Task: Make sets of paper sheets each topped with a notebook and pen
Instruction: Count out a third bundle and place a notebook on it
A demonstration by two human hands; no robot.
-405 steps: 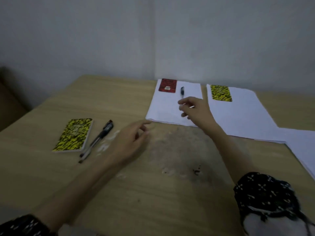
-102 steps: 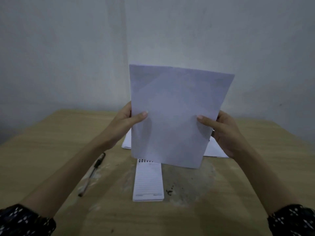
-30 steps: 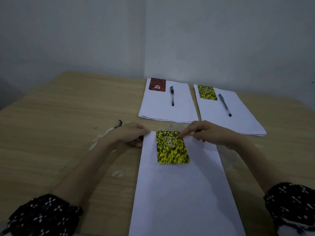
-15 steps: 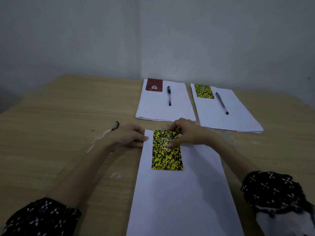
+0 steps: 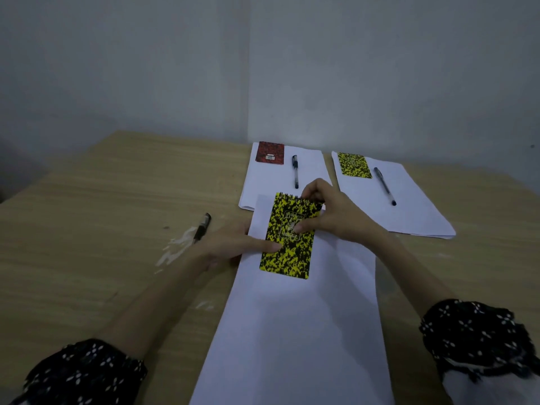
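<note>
A yellow-and-black speckled spiral notebook [image 5: 287,239] lay on the far end of a long white stack of paper sheets [image 5: 298,331] that ran from the near edge of the light wooden table [image 5: 102,214] toward the wall, the notebook sitting slightly tilted with its wire binding at the far side. The right hand [image 5: 330,213] gripped the notebook's far right corner, its fingers [image 5: 311,191] curled over the spiral edge and the thumb pressed on the cover. The left hand [image 5: 230,247] rested at the left edge of the sheets, one finger stretched across the paper to touch the notebook's left edge; how its other fingers lay could not be told. Both forearms ended in dark sleeves with small white flowers [image 5: 84,372]. Just beyond the left hand, a black pen [image 5: 203,228] lay on the bare table beside some whitish smears [image 5: 175,249], apart from the sheets. Farther back, two finished sets lay side by side: a white paper stack [image 5: 271,182] carrying a red-and-black notebook with a barcode label [image 5: 270,152] and a dark-capped pen [image 5: 295,171] to its right, and another white paper stack [image 5: 409,206] carrying a second yellow-and-black notebook [image 5: 354,165] with a clear-barrelled pen [image 5: 384,185] beside it. The near sheets' far end overlapped the first of these stacks.
</note>
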